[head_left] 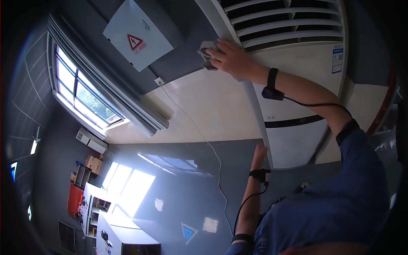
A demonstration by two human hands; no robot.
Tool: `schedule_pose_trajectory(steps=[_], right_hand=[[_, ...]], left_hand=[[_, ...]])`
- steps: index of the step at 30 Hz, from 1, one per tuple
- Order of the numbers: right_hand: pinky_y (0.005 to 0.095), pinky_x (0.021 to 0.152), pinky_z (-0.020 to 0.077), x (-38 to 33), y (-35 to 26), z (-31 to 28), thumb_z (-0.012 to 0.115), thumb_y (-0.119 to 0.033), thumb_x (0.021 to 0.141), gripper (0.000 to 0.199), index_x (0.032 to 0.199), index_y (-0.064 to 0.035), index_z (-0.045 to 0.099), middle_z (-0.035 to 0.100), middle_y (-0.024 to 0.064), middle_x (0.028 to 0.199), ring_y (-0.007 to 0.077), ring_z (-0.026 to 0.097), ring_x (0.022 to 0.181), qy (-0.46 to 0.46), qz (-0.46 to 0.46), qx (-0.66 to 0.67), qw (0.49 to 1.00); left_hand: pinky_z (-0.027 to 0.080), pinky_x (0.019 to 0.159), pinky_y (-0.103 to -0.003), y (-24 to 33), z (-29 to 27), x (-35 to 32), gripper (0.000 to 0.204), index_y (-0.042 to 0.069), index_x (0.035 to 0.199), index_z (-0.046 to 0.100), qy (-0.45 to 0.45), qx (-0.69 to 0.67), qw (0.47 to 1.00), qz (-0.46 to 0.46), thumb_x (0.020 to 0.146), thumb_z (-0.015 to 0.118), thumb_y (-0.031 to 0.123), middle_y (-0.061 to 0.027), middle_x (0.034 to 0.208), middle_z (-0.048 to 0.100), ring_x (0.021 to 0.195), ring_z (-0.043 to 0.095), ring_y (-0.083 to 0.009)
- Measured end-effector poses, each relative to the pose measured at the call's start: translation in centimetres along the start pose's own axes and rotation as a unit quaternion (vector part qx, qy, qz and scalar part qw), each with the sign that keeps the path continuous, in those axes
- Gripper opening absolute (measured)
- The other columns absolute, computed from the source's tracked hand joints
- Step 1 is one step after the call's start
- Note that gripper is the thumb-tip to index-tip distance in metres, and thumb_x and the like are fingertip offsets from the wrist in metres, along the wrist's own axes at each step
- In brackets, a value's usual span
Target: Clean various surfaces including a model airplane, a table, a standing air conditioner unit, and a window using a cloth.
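My right hand (233,60) is raised at the upper left edge of a tall white floor-standing air conditioner (293,80). Its fingers are closed on a crumpled grey cloth (208,52), which lies against the side by the louvred vent (289,25). Lower down, my left hand (260,152) is beside the unit's left edge, near its base. It looks small and is seen from the wrist side, so its fingers are hidden; whether it touches the unit I cannot tell. Black bands with cables sit on both wrists.
A grey metal electrical box (138,32) hangs on the wall left of the unit. A thin white cable (193,123) runs from a socket (159,81) down across the floor. A grey curtain (106,80) hangs by the window (85,91); white cabinets (121,229) stand lower left.
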State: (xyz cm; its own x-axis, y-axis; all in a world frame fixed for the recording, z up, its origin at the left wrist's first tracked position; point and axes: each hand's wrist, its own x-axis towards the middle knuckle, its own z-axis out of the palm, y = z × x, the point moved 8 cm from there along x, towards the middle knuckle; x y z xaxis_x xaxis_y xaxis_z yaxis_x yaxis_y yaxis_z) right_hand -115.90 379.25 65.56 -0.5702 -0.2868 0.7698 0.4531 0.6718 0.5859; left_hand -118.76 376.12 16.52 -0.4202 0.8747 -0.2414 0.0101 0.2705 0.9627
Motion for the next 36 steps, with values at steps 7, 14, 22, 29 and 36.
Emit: schedule_pose_trajectory(steps=[7,14,22,29,36], right_hand=[[0.0421,0.104,0.0325,-12.6,-11.0,5.9,0.059,-0.014,0.074,0.010,0.076,-0.0060,0.065,0.057,0.0097,0.107,0.0284,0.053,0.099,-0.117,-0.091,0.026,0.989],[0.0378,0.093,0.0378,-22.6,-17.4,10.9,0.058,-0.015,0.073,0.010,0.071,-0.0087,0.066,0.059,0.0069,0.098,0.0257,0.052,0.098,-0.203,-0.099,0.077,0.971],[0.0350,0.084,0.0400,-25.7,-20.1,11.5,0.057,-0.014,0.071,0.011,0.071,-0.0090,0.067,0.059,0.0065,0.092,0.0234,0.053,0.092,-0.272,-0.094,0.098,0.953],[0.0342,0.081,0.0403,-26.9,-23.2,13.6,0.058,-0.012,0.070,0.010,0.068,-0.0083,0.066,0.057,0.0075,0.084,0.0236,0.052,0.088,-0.280,-0.072,0.118,0.950],[0.0345,0.081,0.0402,-32.1,-20.9,15.0,0.057,-0.011,0.068,0.010,0.069,-0.0074,0.066,0.056,0.0082,0.083,0.0237,0.052,0.089,-0.341,-0.058,0.073,0.935]], left_hand=[[0.046,0.070,-0.029,-1.3,-3.6,-4.9,0.034,0.010,0.113,0.053,-0.089,0.117,0.989,0.018,0.082,0.056,0.022,-0.0016,0.097,0.057,0.083,0.056,-0.0135],[0.043,0.079,-0.040,-1.2,-9.1,-12.1,0.044,0.010,0.117,0.053,0.026,0.022,0.989,-0.141,0.081,0.054,0.035,-0.0054,0.108,0.058,0.097,0.056,-0.0179],[0.040,0.091,-0.047,-21.3,-15.7,-25.6,0.039,0.012,0.123,0.042,0.183,-0.472,0.850,-0.148,0.089,0.047,0.030,-0.0122,0.120,0.054,0.111,0.052,-0.0271],[0.053,0.067,-0.041,-47.5,-11.6,-56.8,0.036,-0.005,0.107,0.040,0.600,-0.469,0.586,-0.275,0.084,0.031,0.022,-0.0196,0.102,0.047,0.081,0.056,-0.0300],[0.044,0.062,-0.040,-42.5,-3.2,-60.7,0.017,0.010,0.091,0.039,0.575,-0.604,0.411,-0.368,0.083,0.031,0.023,-0.0103,0.084,0.055,0.069,0.055,-0.0217]])
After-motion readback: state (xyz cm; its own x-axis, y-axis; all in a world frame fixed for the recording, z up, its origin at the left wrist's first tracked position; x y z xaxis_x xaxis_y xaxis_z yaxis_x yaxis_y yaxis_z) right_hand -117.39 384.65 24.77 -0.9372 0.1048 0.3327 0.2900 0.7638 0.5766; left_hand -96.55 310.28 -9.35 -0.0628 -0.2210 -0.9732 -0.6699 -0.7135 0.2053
